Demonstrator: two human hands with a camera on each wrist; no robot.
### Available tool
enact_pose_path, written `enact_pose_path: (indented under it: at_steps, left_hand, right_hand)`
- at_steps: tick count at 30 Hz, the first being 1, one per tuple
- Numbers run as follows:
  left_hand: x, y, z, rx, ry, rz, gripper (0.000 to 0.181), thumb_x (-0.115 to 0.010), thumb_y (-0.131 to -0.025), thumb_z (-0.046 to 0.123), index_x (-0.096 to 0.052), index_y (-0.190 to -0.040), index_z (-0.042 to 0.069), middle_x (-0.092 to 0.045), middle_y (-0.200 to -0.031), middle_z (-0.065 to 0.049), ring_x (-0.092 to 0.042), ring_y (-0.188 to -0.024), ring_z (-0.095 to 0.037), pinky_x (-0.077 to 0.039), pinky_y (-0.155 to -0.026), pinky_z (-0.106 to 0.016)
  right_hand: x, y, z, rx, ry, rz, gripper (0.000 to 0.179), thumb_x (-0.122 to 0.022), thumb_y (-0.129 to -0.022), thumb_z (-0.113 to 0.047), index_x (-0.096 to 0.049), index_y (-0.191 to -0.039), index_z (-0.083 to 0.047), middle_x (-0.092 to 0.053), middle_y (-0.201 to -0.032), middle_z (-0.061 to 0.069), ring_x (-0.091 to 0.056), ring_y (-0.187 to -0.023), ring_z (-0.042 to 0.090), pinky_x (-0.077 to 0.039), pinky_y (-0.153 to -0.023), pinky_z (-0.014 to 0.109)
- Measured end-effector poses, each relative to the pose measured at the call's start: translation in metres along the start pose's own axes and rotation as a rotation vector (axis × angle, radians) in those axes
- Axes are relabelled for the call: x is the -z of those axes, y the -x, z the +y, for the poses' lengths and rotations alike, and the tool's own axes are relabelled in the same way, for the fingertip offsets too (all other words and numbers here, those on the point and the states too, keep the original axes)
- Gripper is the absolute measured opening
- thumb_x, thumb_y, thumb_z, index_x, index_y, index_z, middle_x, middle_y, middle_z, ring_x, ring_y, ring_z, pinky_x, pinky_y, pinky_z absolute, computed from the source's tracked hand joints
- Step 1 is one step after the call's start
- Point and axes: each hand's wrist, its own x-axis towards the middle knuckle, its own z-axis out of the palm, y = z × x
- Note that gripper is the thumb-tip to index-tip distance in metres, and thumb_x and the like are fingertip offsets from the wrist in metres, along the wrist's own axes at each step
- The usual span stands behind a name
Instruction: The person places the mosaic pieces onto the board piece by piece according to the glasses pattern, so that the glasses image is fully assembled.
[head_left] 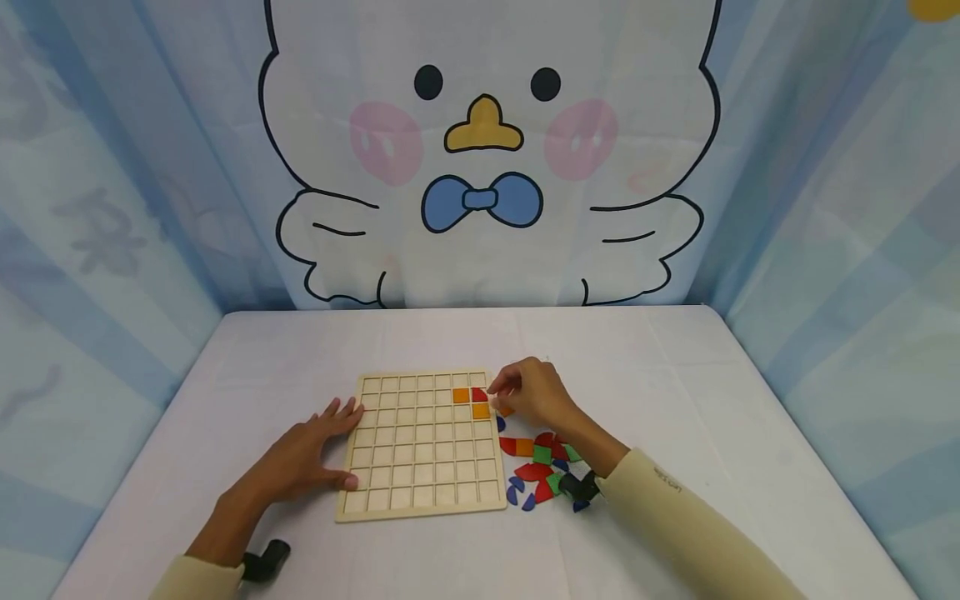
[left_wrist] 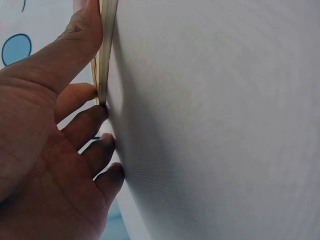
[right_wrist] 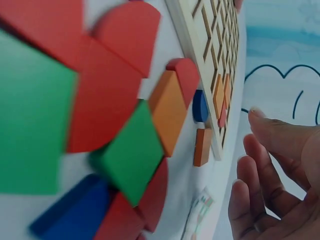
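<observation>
A square wooden grid board point(head_left: 420, 433) lies flat on the table. In its upper right cells sit two orange squares, one of them this orange square point(head_left: 481, 411), and a red piece point(head_left: 479, 394) with a curved edge. My left hand point(head_left: 311, 450) rests at the board's left side, fingers spread, with the thumb and fingertips touching its edge point(left_wrist: 104, 55). Beside the upper right corner hovers my right hand point(head_left: 534, 392), fingertips close to the red piece. No piece shows between its loosely bent fingers point(right_wrist: 260, 165) in the right wrist view.
Loose red, green, blue and orange pieces point(head_left: 532, 472) lie heaped right of the board, some overlapping. A loose orange block point(right_wrist: 202, 147) and a blue piece point(right_wrist: 200, 106) lie by the board's right edge. A printed curtain point(head_left: 480, 250) stands behind the white table point(head_left: 637, 375).
</observation>
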Motion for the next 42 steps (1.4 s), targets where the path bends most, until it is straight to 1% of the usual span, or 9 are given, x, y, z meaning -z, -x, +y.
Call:
enact_pose_path:
  at_steps: [2, 7, 15, 22, 29, 35, 39, 42]
  left_hand:
    - [0.000, 0.000, 0.000, -0.003, 0.005, 0.003, 0.116, -0.094, -0.071, 0.049, -0.038, -0.165, 0.010, -0.029, -0.173, -0.018, -0.022, -0.161, -0.051, -0.023, -0.124, -0.077]
    - [0.000, 0.000, -0.001, -0.006, 0.008, 0.006, 0.115, -0.094, -0.072, 0.050, -0.038, -0.165, 0.011, -0.029, -0.173, -0.017, -0.022, -0.161, -0.051, -0.022, -0.124, -0.077]
    - [0.000, 0.001, 0.000, -0.016, -0.003, 0.012, 0.115, -0.095, -0.071, 0.048, -0.040, -0.164, 0.010, -0.031, -0.173, -0.019, -0.025, -0.160, -0.052, -0.024, -0.123, -0.078]
    - [0.001, 0.001, 0.002, -0.011, -0.003, 0.002, 0.115, -0.094, -0.071, 0.048, -0.039, -0.164, 0.010, -0.030, -0.173, -0.018, -0.024, -0.160, -0.051, -0.024, -0.124, -0.076]
    - [0.000, 0.001, 0.001, -0.010, -0.006, 0.003, 0.116, -0.095, -0.071, 0.048, -0.039, -0.164, 0.009, -0.030, -0.172, -0.019, -0.024, -0.160, -0.052, -0.025, -0.123, -0.077]
    - [0.001, 0.002, 0.003, -0.002, 0.004, 0.003, 0.116, -0.095, -0.070, 0.047, -0.039, -0.165, 0.010, -0.030, -0.173, -0.018, -0.024, -0.160, -0.051, -0.024, -0.124, -0.076]
    - [0.001, 0.002, 0.003, -0.005, 0.011, 0.002, 0.116, -0.095, -0.070, 0.047, -0.039, -0.164, 0.010, -0.030, -0.173, -0.018, -0.024, -0.161, -0.050, -0.023, -0.125, -0.076]
    - [0.001, 0.002, 0.003, -0.005, 0.015, 0.001, 0.116, -0.095, -0.070, 0.048, -0.039, -0.164, 0.009, -0.030, -0.173, -0.019, -0.023, -0.161, -0.050, -0.023, -0.125, -0.076]
  right_hand:
    - [0.002, 0.008, 0.003, 0.003, 0.008, -0.009, 0.008, -0.087, -0.089, -0.011, -0.083, -0.093, -0.017, -0.072, -0.085, -0.004, -0.061, -0.082, 0.017, -0.057, -0.076, 0.027]
    - [0.004, 0.026, 0.013, 0.003, 0.030, -0.048, 0.011, -0.088, -0.087, -0.012, -0.083, -0.094, -0.018, -0.072, -0.085, -0.007, -0.061, -0.080, 0.015, -0.056, -0.072, 0.024]
    - [-0.003, 0.040, 0.022, 0.025, 0.035, -0.093, 0.012, -0.090, -0.086, -0.014, -0.080, -0.090, -0.018, -0.069, -0.081, -0.007, -0.061, -0.075, 0.012, -0.054, -0.067, 0.021]
    - [-0.008, 0.043, 0.021, 0.036, 0.090, -0.116, 0.015, -0.092, -0.084, -0.016, -0.080, -0.091, -0.018, -0.068, -0.081, -0.007, -0.060, -0.073, 0.012, -0.054, -0.066, 0.022]
    - [-0.006, 0.045, 0.017, 0.048, 0.125, -0.146, 0.015, -0.091, -0.085, -0.015, -0.077, -0.090, -0.018, -0.065, -0.079, -0.006, -0.058, -0.073, 0.012, -0.051, -0.066, 0.022]
    - [-0.003, 0.045, 0.016, 0.058, 0.117, -0.175, 0.019, -0.090, -0.086, -0.014, -0.073, -0.092, -0.020, -0.063, -0.082, -0.005, -0.058, -0.075, 0.014, -0.050, -0.066, 0.024]
    - [0.000, 0.045, 0.017, 0.062, 0.088, -0.195, 0.018, -0.089, -0.086, -0.012, -0.075, -0.094, -0.021, -0.063, -0.081, -0.003, -0.058, -0.073, 0.015, -0.050, -0.062, 0.024]
    - [0.003, 0.044, 0.016, 0.077, 0.062, -0.193, 0.016, -0.087, -0.088, -0.010, -0.075, -0.092, -0.020, -0.063, -0.079, -0.002, -0.057, -0.071, 0.016, -0.048, -0.059, 0.024]
